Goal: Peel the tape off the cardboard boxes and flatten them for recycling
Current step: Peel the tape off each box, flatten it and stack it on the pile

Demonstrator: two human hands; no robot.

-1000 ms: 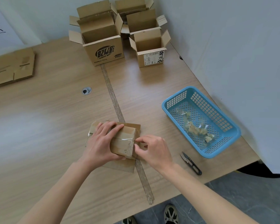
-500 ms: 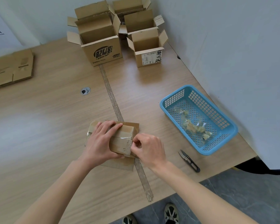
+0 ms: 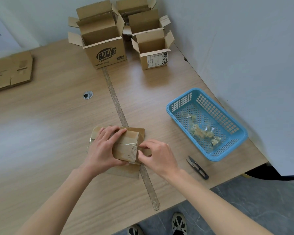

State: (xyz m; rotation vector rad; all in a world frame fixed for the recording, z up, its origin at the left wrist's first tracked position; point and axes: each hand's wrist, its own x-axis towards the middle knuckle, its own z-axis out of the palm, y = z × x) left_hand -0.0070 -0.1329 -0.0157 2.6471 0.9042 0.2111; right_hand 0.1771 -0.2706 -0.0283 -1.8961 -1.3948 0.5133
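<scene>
step in hand: tape removal on one small cardboard box point(image 3: 126, 148), which lies on its side near the front edge of the table point(image 3: 49, 133), on its own opened flaps. left hand point(image 3: 103, 148) grips the box from the left, fingers curled over the top edge, thumb under the near side. right hand point(image 3: 157, 156) sits at the right end of the box, thumb and forefinger pinched together at the clear tape point(image 3: 133, 150) running down that end; cannot tell whether a free tape edge is actually caught yet. judgement: peel is starting, box not yet flattened. next move calls for a firm pinch on a lifted edge, a steady pull along the seam, left hand bracing. peeled scraps point(image 3: 202, 131) lie in the blue basket point(image 3: 182, 102), right; snips point(image 3: 197, 167) just beside it; open boxes point(image 3: 107, 48) wait at the far edge
</scene>
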